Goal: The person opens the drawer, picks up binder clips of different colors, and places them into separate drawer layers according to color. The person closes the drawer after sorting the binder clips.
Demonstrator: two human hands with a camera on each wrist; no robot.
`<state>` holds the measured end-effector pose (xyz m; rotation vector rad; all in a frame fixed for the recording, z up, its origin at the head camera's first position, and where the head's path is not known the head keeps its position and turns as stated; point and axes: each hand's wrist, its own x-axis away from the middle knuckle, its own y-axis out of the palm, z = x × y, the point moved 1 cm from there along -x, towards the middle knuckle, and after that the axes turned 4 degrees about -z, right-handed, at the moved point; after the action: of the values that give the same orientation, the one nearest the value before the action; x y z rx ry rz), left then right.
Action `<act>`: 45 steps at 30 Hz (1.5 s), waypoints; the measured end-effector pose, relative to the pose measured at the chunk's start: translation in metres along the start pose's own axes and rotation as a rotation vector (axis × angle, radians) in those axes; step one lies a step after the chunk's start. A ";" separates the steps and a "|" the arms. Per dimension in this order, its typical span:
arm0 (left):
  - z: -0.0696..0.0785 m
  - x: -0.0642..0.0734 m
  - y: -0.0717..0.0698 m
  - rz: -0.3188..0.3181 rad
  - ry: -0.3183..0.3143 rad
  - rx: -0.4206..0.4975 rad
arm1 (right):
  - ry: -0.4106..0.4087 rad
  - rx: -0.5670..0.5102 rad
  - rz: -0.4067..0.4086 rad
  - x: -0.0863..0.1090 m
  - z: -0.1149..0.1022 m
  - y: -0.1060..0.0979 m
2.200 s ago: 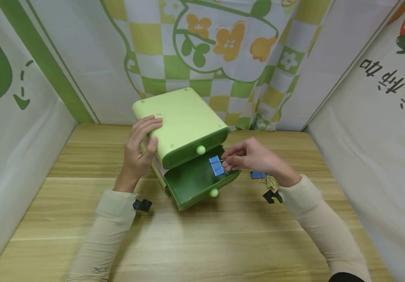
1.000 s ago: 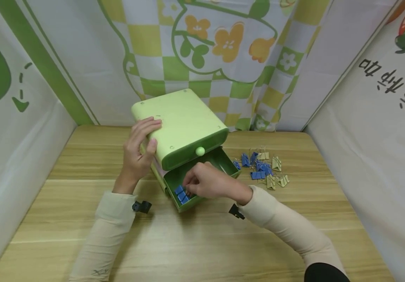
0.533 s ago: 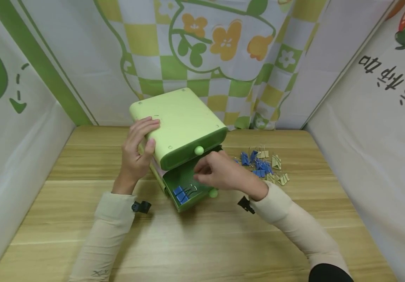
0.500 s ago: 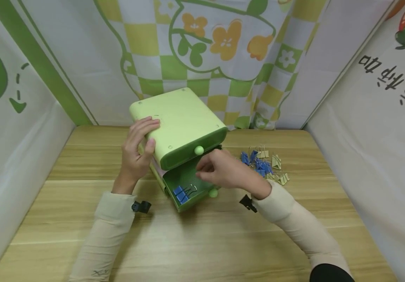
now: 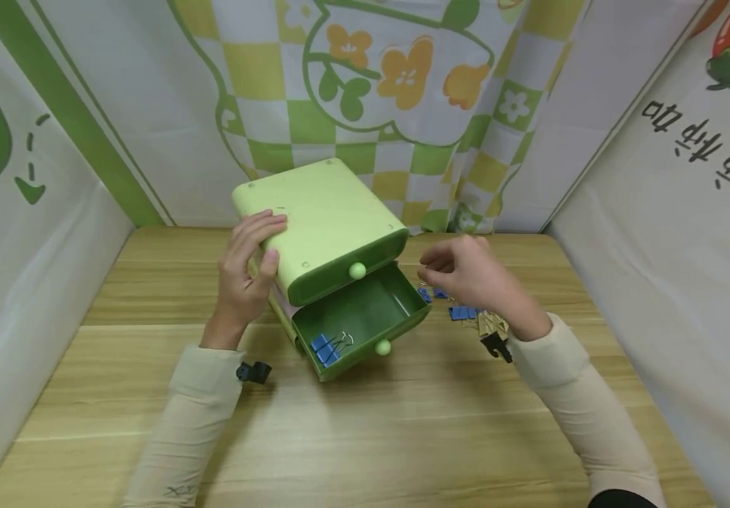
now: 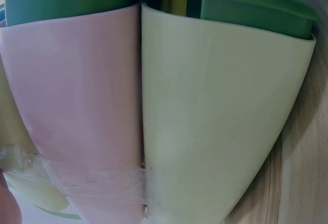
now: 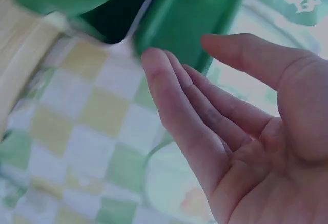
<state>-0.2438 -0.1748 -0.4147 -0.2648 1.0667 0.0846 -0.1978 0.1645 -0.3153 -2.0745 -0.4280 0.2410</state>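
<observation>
A light green drawer box [image 5: 333,212] stands on the table with its dark green lower drawer [image 5: 374,303] pulled out. My left hand [image 5: 246,279] rests on the box's left edge, fingers on top. Inside the drawer's near left corner lies a blue binder clip [image 5: 325,348]. My right hand [image 5: 476,275] is in the air right of the drawer, over the loose clips; in the right wrist view its fingers [image 7: 179,106] are slightly bent, thumb apart, with nothing between them. Beneath it show blue binder clips [image 5: 463,312] and yellow binder clips [image 5: 491,324], partly hidden by the hand and wrist.
In the left wrist view a pink drawer casing [image 6: 87,106] sits beside a pale yellow casing [image 6: 220,106], with clear tape across them. A checkered curtain [image 5: 320,123] hangs behind the wooden table [image 5: 365,437], and printed white panels flank it.
My right hand set the blue binder clip down in the drawer, let go of it, and moved right, out over the loose clips. My left hand stays on the box.
</observation>
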 end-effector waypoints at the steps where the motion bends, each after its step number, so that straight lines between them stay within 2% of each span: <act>1: 0.000 0.000 0.000 0.001 -0.001 -0.003 | 0.019 0.009 -0.002 0.000 0.006 0.000; 12: 0.001 -0.001 0.000 -0.001 0.002 -0.002 | 0.207 0.116 -0.075 -0.002 0.080 0.015; 18: 0.001 0.000 0.000 0.000 0.002 0.002 | 0.229 0.222 -0.059 -0.006 0.106 0.030; 22: 0.001 0.000 0.000 -0.001 0.002 0.004 | 0.234 0.294 -0.046 -0.009 0.114 0.038; 28: 0.001 0.000 0.000 0.000 0.003 0.004 | 0.246 0.357 -0.073 -0.014 0.120 0.043; 34: 0.001 0.000 -0.001 0.001 0.003 0.004 | 0.257 0.391 -0.157 -0.017 0.115 0.045; 37: 0.002 -0.001 -0.001 0.003 0.005 0.004 | 0.228 0.366 -0.199 -0.017 0.112 0.047; 45: 0.001 -0.001 0.000 -0.003 0.005 0.000 | 0.137 0.185 -0.347 -0.019 0.122 0.050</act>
<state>-0.2428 -0.1749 -0.4135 -0.2673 1.0715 0.0810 -0.2465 0.2293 -0.4204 -1.7891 -0.6468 -0.0657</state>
